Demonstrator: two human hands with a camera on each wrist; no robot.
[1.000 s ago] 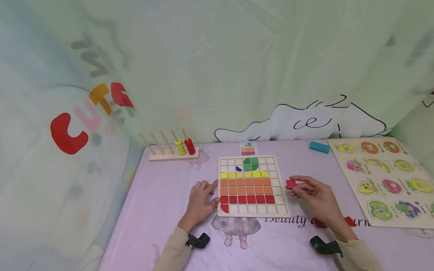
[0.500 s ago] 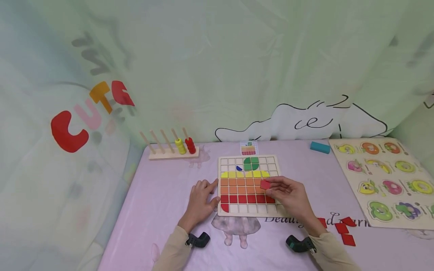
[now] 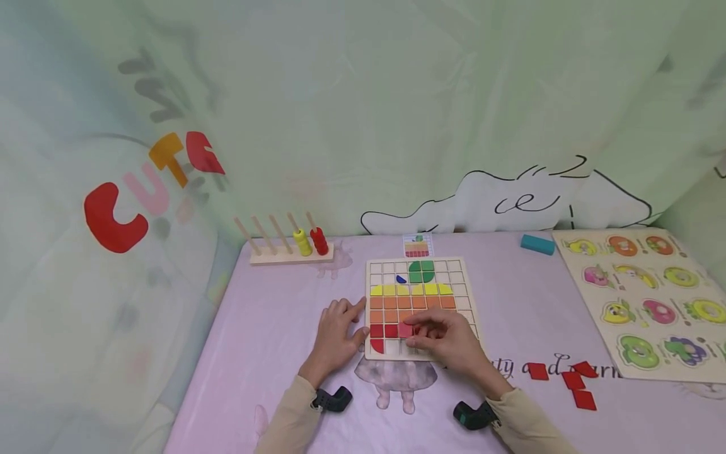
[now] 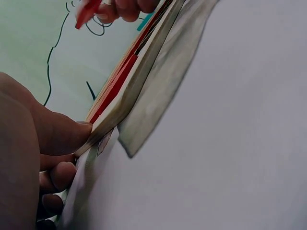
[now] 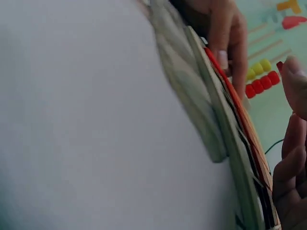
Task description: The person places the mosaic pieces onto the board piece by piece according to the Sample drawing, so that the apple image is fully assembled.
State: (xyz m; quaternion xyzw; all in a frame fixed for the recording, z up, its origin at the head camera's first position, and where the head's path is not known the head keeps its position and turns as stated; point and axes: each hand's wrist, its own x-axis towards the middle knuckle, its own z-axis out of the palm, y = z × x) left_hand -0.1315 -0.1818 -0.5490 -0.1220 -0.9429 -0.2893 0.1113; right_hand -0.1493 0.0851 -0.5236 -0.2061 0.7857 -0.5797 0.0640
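My right hand (image 3: 450, 340) pinches a red square tile (image 3: 405, 330) between thumb and fingertips, above the lower rows of the wooden grid board (image 3: 468, 302). In the left wrist view the pinched tile (image 4: 87, 13) is apart from the board. My left hand (image 3: 336, 334) touches the board's left edge with thumb and index finger. Rows of yellow, orange and red pieces fill part of the grid, with green pieces (image 3: 421, 271) and a blue piece (image 3: 401, 279) above. A red rounded corner piece (image 3: 377, 345) lies at the bottom left; my right hand hides cells to the right.
Several loose red tiles (image 3: 574, 380) lie on the cloth at right. A picture card (image 3: 418, 246) sits behind the board. Around them are a peg counting stand (image 3: 292, 255), a teal block (image 3: 537, 244) and a fruit puzzle board (image 3: 601, 334).
My right hand has carried the red tile from right of the board leftward, over its lower rows. The left hand has stayed at the board's edge.
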